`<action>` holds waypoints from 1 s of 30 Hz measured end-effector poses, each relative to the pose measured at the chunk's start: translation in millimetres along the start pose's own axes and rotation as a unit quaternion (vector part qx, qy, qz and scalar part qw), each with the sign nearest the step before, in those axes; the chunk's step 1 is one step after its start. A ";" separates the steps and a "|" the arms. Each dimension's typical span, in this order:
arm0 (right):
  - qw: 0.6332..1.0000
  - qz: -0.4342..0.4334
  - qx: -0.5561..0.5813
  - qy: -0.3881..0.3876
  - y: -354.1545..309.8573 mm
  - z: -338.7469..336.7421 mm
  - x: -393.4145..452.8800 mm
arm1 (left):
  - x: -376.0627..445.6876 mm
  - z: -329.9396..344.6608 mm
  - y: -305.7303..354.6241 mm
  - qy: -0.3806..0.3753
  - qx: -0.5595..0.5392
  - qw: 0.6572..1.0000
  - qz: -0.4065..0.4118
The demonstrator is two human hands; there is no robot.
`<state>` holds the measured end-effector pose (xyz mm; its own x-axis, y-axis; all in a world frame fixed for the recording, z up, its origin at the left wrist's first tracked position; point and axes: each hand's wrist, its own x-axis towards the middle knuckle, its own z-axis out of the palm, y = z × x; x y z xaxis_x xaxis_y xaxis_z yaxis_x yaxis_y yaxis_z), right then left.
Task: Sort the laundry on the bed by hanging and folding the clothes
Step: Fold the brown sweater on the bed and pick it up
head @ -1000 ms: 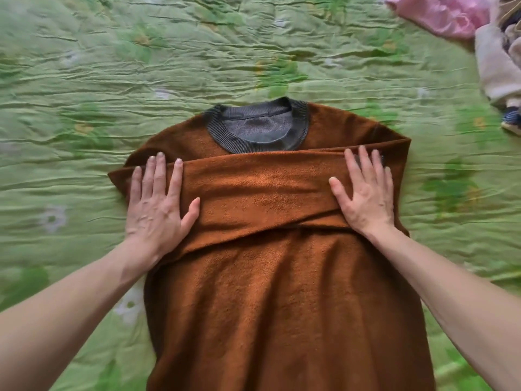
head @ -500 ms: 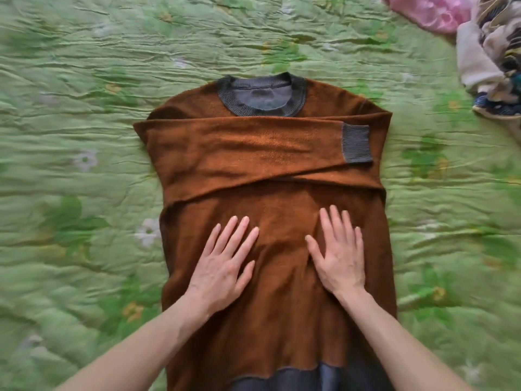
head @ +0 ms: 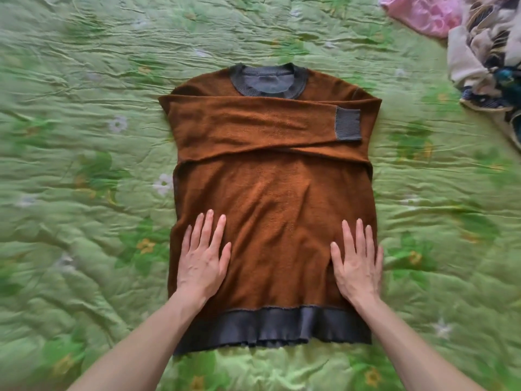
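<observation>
A rust-brown sweater [head: 276, 198] with a grey ribbed collar, cuff and hem lies flat on the bed, neck away from me. Both sleeves are folded across its chest, and one grey cuff [head: 348, 124] shows at the right. My left hand [head: 202, 256] lies flat on the lower left of the sweater's body, fingers straight and slightly spread. My right hand [head: 356, 262] lies flat on the lower right, close to the side edge. The grey hem band [head: 270, 327] sits just below both wrists.
A green quilted bedspread [head: 84, 136] with a flower print covers the bed all around the sweater. At the top right lie a pink garment [head: 423, 12] and a heap of mixed clothes [head: 490, 52].
Both hands slid from the folded sleeves down the sweater's body toward the hem, staying flat. The view pulled back, so the grey hem came into sight.
</observation>
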<state>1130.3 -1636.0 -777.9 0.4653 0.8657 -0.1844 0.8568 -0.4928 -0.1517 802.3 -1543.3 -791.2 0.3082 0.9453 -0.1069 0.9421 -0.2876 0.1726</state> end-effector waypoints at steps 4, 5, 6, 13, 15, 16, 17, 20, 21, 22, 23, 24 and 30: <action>0.999 0.017 0.016 -0.023 27.0 -3.6 -42.2 | -50.4 -9.1 6.0 0.010 -0.009 0.998 -0.058; 0.999 0.018 0.033 -0.031 29.2 -7.6 -43.4 | -57.8 -13.1 7.5 0.014 -0.012 0.996 -0.084; 0.997 0.022 0.065 -0.032 29.1 -11.8 -43.2 | -63.8 -17.2 9.2 0.017 -0.020 0.992 -0.127; 0.936 0.202 0.287 0.033 16.4 -18.9 -67.7 | -97.6 -22.7 15.0 0.016 -0.208 0.873 -0.441; 0.926 0.261 0.271 -0.012 14.8 -13.9 -78.4 | -109.6 -19.8 9.8 -0.018 -0.219 0.869 -0.443; 0.930 0.250 0.268 -0.031 15.9 -12.9 -82.1 | -114.5 -19.7 6.5 -0.015 -0.238 0.869 -0.433; 0.931 0.224 0.285 -0.033 18.6 -13.3 -84.3 | -117.2 -21.3 3.6 0.001 -0.264 0.872 -0.413; 0.924 0.180 0.334 0.038 42.0 -23.3 -91.0 | -126.5 -29.0 -13.1 0.072 -0.298 0.878 -0.367; 0.926 0.186 0.323 0.057 56.6 -25.6 -92.9 | -130.3 -30.4 -20.6 0.079 -0.287 0.881 -0.368; 0.930 0.195 0.306 0.052 70.2 -27.6 -94.0 | -133.4 -30.9 -27.5 0.068 -0.270 0.885 -0.372; 0.935 0.200 0.292 0.033 80.5 -28.5 -95.6 | -135.9 -30.0 -33.0 0.043 -0.249 0.892 -0.374; 0.939 0.201 0.280 0.008 87.0 -28.1 -96.7 | -136.7 -28.9 -36.3 0.013 -0.229 0.900 -0.372; 0.959 0.201 0.197 -0.029 89.7 -19.7 -97.3 | -134.0 -23.1 -31.5 -0.050 -0.125 0.928 -0.347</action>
<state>1166.3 -1762.7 -754.4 0.7181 0.5977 -0.3566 0.4548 -0.7908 -0.4096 728.3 -1657.3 -759.7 -0.3389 0.8668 -0.3657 0.8617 0.4420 0.2492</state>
